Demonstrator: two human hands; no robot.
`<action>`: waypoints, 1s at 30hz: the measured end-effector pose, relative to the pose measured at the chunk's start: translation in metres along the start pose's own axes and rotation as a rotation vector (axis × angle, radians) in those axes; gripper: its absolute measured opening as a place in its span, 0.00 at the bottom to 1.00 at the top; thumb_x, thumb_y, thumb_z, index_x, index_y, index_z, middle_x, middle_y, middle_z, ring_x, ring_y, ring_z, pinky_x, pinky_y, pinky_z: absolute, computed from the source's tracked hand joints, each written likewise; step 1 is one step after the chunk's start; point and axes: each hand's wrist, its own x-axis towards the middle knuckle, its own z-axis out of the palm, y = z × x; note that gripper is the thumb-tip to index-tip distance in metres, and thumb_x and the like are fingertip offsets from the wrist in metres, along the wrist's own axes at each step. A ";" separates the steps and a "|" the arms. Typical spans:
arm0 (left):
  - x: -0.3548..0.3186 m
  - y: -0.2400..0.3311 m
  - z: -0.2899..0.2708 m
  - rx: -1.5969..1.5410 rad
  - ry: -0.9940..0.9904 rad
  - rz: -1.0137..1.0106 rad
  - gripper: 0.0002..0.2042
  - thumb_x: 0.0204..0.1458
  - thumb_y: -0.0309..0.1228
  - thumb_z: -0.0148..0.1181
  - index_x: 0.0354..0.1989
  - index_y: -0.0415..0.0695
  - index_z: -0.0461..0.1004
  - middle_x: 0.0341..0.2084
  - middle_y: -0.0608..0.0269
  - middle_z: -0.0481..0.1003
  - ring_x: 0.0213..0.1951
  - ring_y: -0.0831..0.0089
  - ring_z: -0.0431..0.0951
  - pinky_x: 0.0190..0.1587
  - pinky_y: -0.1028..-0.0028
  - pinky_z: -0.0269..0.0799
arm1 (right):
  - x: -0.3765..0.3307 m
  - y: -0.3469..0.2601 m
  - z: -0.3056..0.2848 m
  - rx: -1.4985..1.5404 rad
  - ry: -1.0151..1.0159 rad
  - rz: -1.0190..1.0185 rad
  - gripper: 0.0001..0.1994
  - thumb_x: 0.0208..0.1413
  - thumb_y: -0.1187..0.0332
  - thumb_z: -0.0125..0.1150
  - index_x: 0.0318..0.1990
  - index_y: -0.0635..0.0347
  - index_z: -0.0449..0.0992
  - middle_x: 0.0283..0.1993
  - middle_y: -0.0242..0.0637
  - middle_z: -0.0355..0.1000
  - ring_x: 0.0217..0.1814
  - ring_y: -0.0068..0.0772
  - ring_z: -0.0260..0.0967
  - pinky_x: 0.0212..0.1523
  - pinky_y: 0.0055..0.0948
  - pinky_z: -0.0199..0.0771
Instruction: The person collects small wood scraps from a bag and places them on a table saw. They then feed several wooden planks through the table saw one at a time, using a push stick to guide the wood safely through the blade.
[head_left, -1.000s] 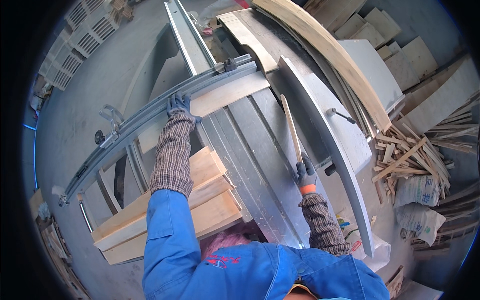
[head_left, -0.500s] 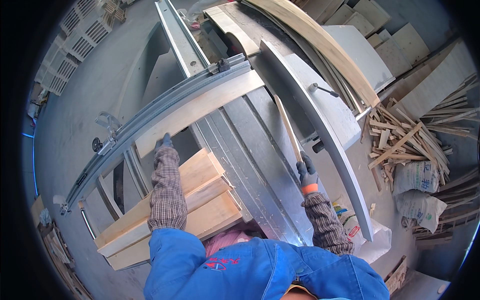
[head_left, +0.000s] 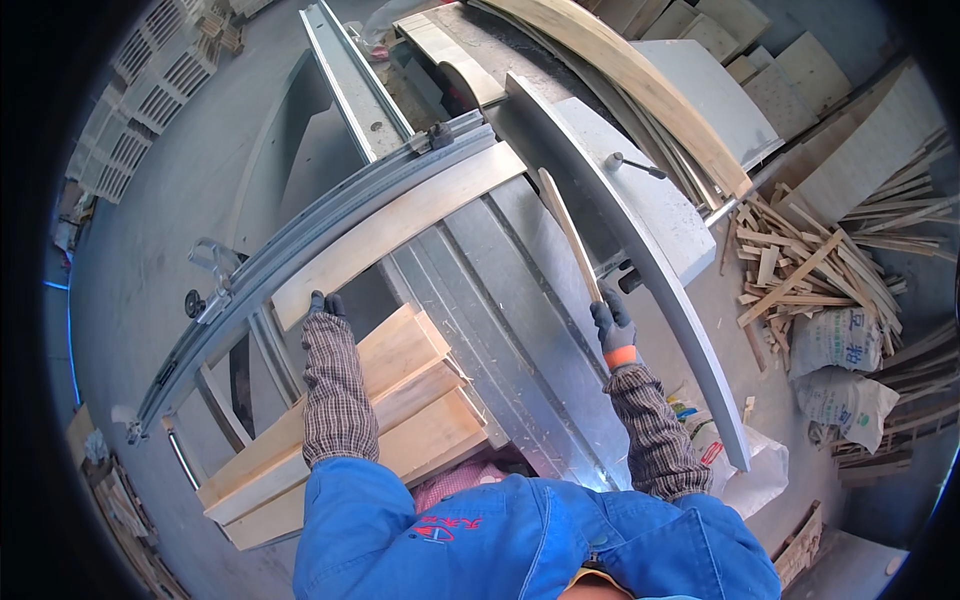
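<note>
My left hand (head_left: 327, 304), in a dark glove, is at the near edge of a long pale wooden board (head_left: 400, 228), its fingers curled against that edge. The board lies along the metal fence (head_left: 330, 212) of a saw table. My right hand (head_left: 613, 324), gloved with an orange cuff, is closed around the near end of a thin wooden strip (head_left: 568, 235). That strip points away from me over the grey metal table (head_left: 500, 300). Several stacked boards (head_left: 400, 350) lie beneath and beside my left forearm.
A long upright metal rip fence (head_left: 640, 250) runs along the right. A dark lever (head_left: 640, 165) sticks out beside it. On the floor at right are a heap of wood offcuts (head_left: 800, 275) and white sacks (head_left: 840, 345). Slatted pallets (head_left: 150, 90) stand far left.
My right hand has moved slightly forward with the strip. My left hand has drawn back a little along the board's near edge, and its fingers are more curled. The view has shifted slightly.
</note>
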 end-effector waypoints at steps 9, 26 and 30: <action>0.030 -0.002 -0.005 0.088 -0.011 -0.036 0.13 0.56 0.28 0.68 0.44 0.33 0.74 0.38 0.53 0.77 0.39 0.63 0.79 0.48 0.68 0.85 | 0.015 0.013 -0.001 0.015 0.036 -0.021 0.25 0.63 0.65 0.60 0.68 0.55 0.69 0.64 0.40 0.71 0.62 0.29 0.69 0.60 0.28 0.70; -0.045 -0.020 0.056 0.339 -0.071 0.015 0.13 0.56 0.27 0.68 0.46 0.36 0.75 0.37 0.54 0.78 0.39 0.63 0.80 0.47 0.67 0.85 | 0.012 0.020 -0.001 -0.014 -0.006 -0.037 0.25 0.63 0.67 0.58 0.68 0.58 0.68 0.69 0.41 0.67 0.70 0.32 0.63 0.66 0.28 0.66; 0.005 -0.043 0.059 0.073 -0.091 -0.193 0.13 0.55 0.27 0.69 0.46 0.38 0.75 0.38 0.55 0.79 0.38 0.65 0.81 0.44 0.68 0.86 | 0.030 0.009 0.008 0.000 -0.014 -0.024 0.25 0.63 0.63 0.58 0.68 0.54 0.69 0.61 0.38 0.73 0.59 0.30 0.70 0.59 0.27 0.70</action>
